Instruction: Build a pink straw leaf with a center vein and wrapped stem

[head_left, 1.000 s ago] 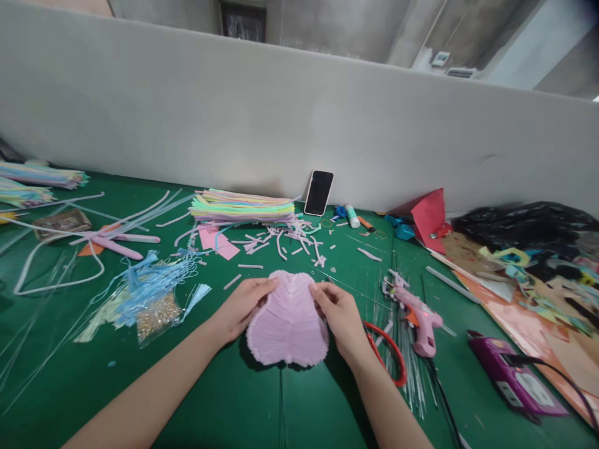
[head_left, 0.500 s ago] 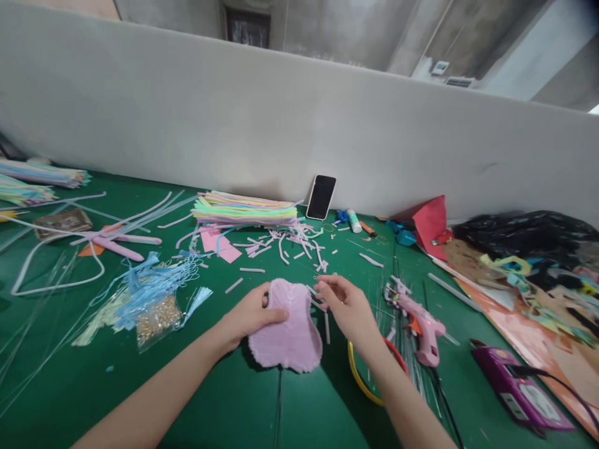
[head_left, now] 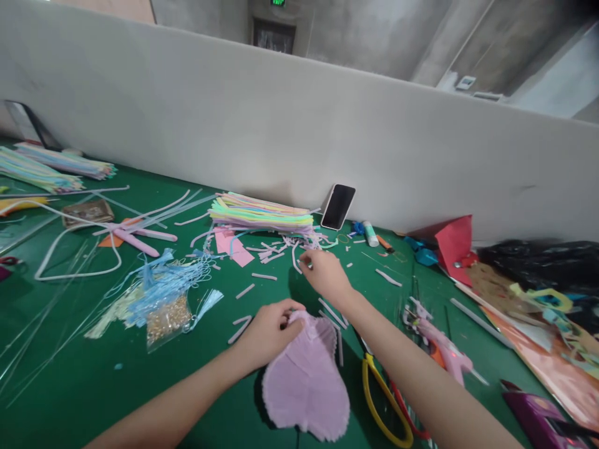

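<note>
My left hand pinches the narrow upper end of a fuzzy lilac pipe-cleaner panel, its wider end toward me over the table. Farther forward, my right hand has its fingers bent together at the near edge of a heap of short cut pipe-cleaner pieces. Whatever those fingertips hold, if anything, is hidden. Beside the panel lie a few loose lilac pieces. Yellow-and-red-handled scissors rest partly under my right forearm.
Behind the heap lies a bundle of pastel pipe cleaners; a phone leans on the partition. Blue tassels and a bag of gold beads sit at left. At right are a pink glue gun and a purple device.
My right hand has moved forward, away from the panel, to the cut pieces. The panel, still in my left hand, has tilted and sits lower in view. The camera view has shifted.
</note>
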